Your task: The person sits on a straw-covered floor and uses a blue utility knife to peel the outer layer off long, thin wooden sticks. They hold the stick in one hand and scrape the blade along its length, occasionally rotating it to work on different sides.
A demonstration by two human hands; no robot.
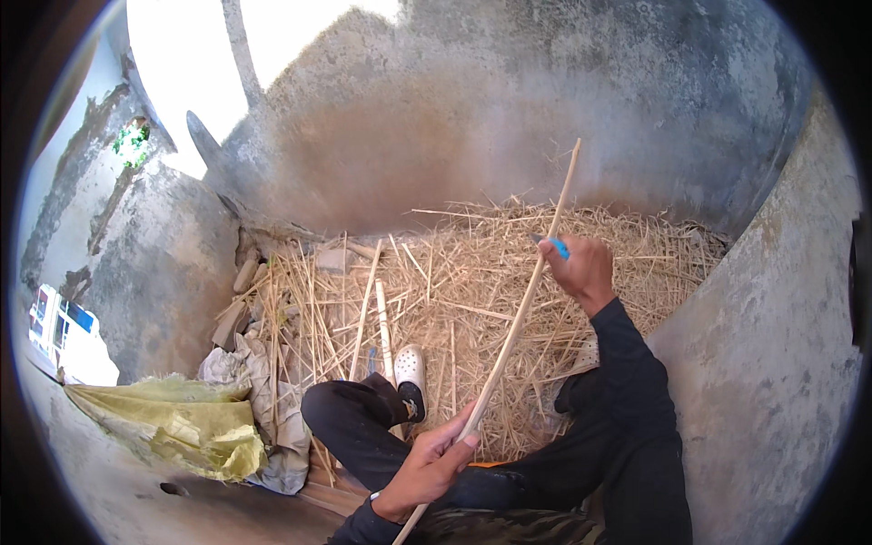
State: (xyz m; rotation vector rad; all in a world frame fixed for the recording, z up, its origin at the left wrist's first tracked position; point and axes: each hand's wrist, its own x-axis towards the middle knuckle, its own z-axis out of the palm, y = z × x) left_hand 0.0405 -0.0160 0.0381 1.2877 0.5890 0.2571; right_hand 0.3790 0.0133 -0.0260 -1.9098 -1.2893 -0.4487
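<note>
A long thin pale stick (pixel 520 307) runs slantwise from the lower middle up toward the wall. My left hand (pixel 434 461) grips its lower part, just above my bent knee. My right hand (pixel 579 268) is closed on a blue-handled tool (pixel 556 245), held against the stick's upper part. A heap of straw and stalk shavings (pixel 472 300) lies beyond both hands. My left leg in dark trousers folds in front of me, with a white shoe (pixel 410 368) resting on the straw.
Grey concrete walls (pixel 763 363) close in at the back and right. A yellow-green sack (pixel 186 427) and grey cloth (pixel 263 400) lie at the left. Several longer cut stalks (pixel 363 313) rest on the straw. A bright opening shows at the top left.
</note>
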